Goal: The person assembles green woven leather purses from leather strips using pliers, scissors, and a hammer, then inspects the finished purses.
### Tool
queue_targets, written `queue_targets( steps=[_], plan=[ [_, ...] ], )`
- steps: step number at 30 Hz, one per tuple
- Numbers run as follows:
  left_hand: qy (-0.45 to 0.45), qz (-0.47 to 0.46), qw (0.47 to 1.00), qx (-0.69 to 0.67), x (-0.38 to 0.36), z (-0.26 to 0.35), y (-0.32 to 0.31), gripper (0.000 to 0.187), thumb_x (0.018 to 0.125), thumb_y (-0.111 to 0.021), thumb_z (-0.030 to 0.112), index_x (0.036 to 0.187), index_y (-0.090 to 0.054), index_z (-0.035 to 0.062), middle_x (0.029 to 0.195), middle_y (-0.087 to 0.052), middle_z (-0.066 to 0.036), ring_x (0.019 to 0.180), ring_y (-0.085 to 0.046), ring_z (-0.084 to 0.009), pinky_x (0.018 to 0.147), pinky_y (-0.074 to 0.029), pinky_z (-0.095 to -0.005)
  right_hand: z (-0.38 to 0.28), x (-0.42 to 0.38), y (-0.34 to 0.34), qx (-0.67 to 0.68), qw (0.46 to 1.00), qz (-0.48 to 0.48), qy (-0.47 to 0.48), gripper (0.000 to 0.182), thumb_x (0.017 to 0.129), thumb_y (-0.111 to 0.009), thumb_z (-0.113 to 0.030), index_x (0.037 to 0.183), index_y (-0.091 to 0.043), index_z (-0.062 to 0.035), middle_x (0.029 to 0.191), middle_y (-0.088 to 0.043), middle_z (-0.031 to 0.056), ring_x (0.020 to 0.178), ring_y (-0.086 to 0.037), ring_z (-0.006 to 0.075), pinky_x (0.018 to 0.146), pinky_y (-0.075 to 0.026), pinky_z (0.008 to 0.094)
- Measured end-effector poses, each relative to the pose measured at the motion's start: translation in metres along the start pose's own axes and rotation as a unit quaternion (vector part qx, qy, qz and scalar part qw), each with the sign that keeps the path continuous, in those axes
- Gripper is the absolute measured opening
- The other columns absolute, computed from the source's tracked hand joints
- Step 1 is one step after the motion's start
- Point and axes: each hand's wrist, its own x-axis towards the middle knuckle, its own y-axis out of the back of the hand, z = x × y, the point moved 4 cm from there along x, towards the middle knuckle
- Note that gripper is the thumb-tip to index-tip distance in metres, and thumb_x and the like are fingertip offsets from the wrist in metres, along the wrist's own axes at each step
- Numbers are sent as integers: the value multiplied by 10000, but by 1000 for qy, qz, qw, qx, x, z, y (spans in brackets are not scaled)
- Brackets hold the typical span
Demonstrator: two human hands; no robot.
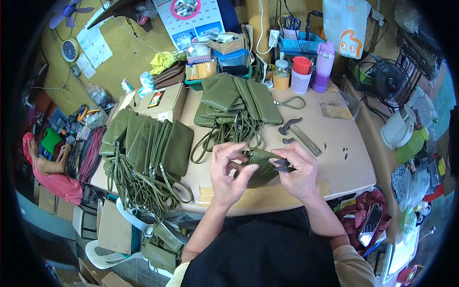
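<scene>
Head view: two bare hands at a small green pouch (264,170), at the near edge of a tan worktop (344,143).

The pouch lies between the hands. The left hand (228,174) is at its left corner, thumb and forefinger curved and apart at the tips; whether its grip pinches anything there, one cannot tell. The right hand (300,172) has its grip pressed together on a small dark item (284,166), at the pouch's right corner. The woven-textured pouch looks light, soft and bendable, unlikely to slip or break; its upper corners seem the best hold, since the middle would probably sag. Strapped green pouches (179,148) are heaped left, more (263,103) on the far side, and a hammer (288,126) lies far right of the hands.
</scene>
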Motion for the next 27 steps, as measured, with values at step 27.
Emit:
queue_targets(
  steps=[27],
  plan=[
    [217, -91, 971, -45, -17, 2, -6, 156, 983, -512, 156, 981, -449, 14, 1120, -583, -151, 842, -671, -157, 713, -563, -286, 21, -11, -20, 167, 973, -68, -144, 478, 691, -827, -89, 1121, -624, -38, 851, -550, 44, 713, -533, 125, 619, -479, 256]
  ],
)
